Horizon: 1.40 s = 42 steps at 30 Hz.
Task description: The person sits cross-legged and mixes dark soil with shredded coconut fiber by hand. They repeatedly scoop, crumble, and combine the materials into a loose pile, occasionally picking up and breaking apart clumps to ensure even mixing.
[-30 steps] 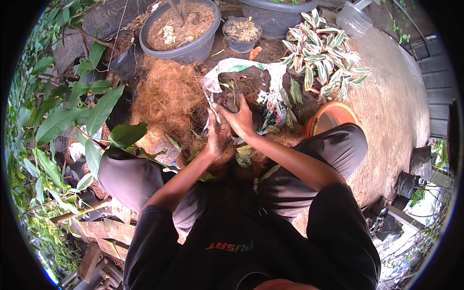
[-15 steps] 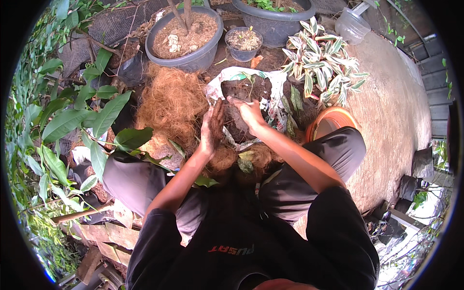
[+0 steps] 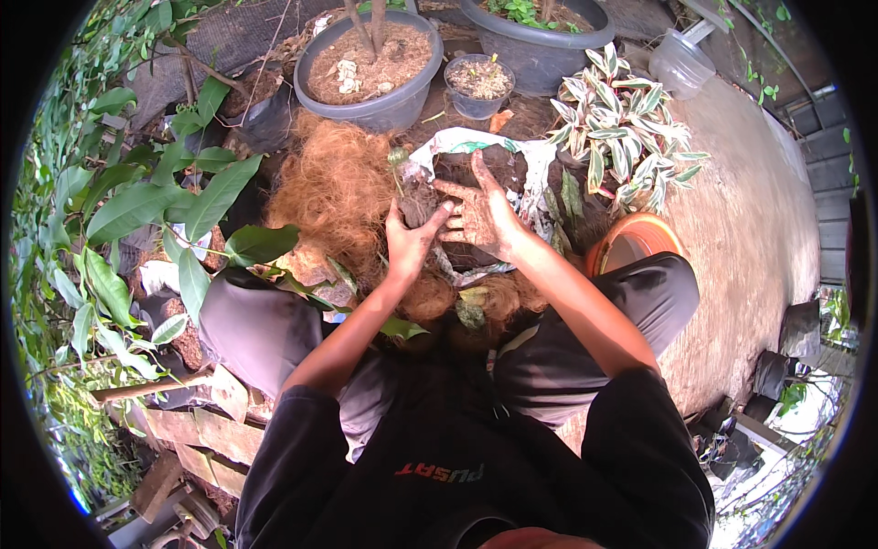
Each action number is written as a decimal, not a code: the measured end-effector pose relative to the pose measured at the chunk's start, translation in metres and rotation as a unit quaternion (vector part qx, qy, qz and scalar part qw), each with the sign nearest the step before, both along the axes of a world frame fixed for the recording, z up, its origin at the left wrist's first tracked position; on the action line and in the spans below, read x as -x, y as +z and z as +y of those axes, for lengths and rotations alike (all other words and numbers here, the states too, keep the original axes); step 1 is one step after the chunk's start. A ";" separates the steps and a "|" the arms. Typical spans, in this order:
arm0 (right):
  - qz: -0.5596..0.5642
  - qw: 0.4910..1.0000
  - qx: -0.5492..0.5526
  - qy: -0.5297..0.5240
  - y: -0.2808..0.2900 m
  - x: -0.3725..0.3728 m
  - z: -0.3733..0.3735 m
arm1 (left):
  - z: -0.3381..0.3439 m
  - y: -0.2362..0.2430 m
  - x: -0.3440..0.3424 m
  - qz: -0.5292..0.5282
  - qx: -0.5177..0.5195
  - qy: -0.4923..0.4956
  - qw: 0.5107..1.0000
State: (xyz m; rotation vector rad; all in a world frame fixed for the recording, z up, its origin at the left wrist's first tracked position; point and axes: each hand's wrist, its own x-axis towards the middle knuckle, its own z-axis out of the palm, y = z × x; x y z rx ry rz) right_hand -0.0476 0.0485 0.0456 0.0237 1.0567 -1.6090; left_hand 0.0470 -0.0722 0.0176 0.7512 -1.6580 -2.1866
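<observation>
My left hand curls around a dark clump of soil, from which a small green seedling sticks up. My right hand is open beside it, fingers spread and palm smeared with soil, its fingertips close to my left thumb. Both hands are over a white plastic sack with a rolled-down rim and dark soil inside. A heap of brown coconut fibre lies against the sack's left side. Smaller fibre-wrapped balls sit between the sack and my lap.
Two large grey pots and a small pot stand beyond the sack. A variegated plant and an orange pot are at right, beside a pale slab. Broad leaves crowd the left.
My left hand has closed around the soil clump with the seedling, which is now left of the sack's middle. My right hand has turned and spread its fingers. The view has shifted slightly.
</observation>
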 end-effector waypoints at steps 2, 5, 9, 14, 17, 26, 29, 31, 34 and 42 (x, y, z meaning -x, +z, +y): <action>-0.004 1.000 0.011 -0.003 0.001 0.002 0.002 | 0.002 0.001 0.004 -0.014 -0.031 -0.013 0.999; 0.085 0.996 -0.040 -0.006 0.006 0.004 0.004 | -0.003 0.003 0.000 -0.025 -0.075 -0.036 0.996; 0.407 0.888 -0.193 -0.095 -0.008 0.006 0.002 | -0.002 -0.009 -0.003 0.005 -0.100 -0.095 0.990; 0.260 0.941 -0.068 -0.204 -0.017 -0.010 -0.009 | 0.008 -0.014 -0.002 0.078 0.002 -0.178 0.981; 0.200 0.960 -0.055 -0.186 -0.024 -0.009 -0.011 | 0.020 0.002 -0.001 0.112 0.044 -0.148 0.982; -0.149 0.978 -0.115 -0.094 -0.049 -0.020 -0.011 | 0.016 0.009 -0.007 0.162 0.399 -0.022 0.902; -0.173 0.976 -0.064 -0.120 -0.036 -0.033 -0.012 | 0.015 0.012 -0.004 0.123 0.405 -0.010 0.906; -0.092 0.993 0.004 -0.079 -0.058 -0.030 -0.018 | 0.020 0.011 -0.006 0.084 0.464 -0.040 0.881; -0.026 0.994 0.061 -0.090 -0.072 -0.035 -0.015 | 0.022 0.009 -0.012 0.063 0.517 -0.059 0.852; -0.184 0.969 0.061 -0.155 -0.035 -0.003 -0.020 | 0.012 0.029 0.023 0.156 0.438 0.013 0.885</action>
